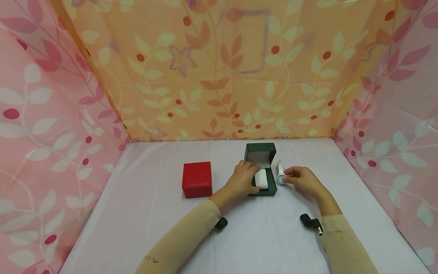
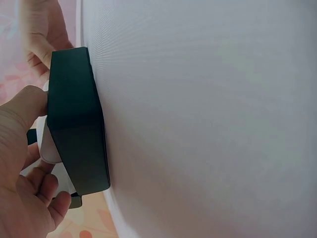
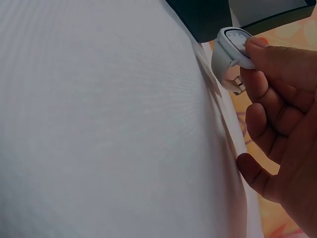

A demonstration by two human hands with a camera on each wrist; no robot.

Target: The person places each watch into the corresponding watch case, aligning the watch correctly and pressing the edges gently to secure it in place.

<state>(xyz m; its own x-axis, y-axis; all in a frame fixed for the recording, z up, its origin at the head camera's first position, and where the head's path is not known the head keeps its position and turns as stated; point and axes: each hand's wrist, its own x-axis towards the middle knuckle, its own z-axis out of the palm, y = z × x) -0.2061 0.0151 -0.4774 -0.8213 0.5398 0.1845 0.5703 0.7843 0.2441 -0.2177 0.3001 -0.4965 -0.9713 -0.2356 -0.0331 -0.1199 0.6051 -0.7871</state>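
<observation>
A dark green watch box [image 1: 271, 186] stands with its lid raised, a white watch cushion [image 1: 261, 179] inside it. My left hand [image 1: 241, 179] reaches over the box's left side and grips the cushion, thumb at the front and fingers towards the back. In the left wrist view the cushion's rounded edge [image 2: 48, 146] shows above the green wall; its full contact with my fingers is partly hidden. Right of the box, my right hand [image 1: 302, 179] pinches a white wristwatch [image 1: 281, 178] by its case between thumb and index finger. Its strap [image 3: 221, 67] hangs looped, with a metal buckle.
A closed red box [image 1: 197, 179] sits left of the green one on the white tablecloth [image 1: 150, 213]. Floral cloth walls [image 1: 219, 95] enclose the table at the back and both sides. Black camera mounts [image 1: 309, 221] project from both sleeves.
</observation>
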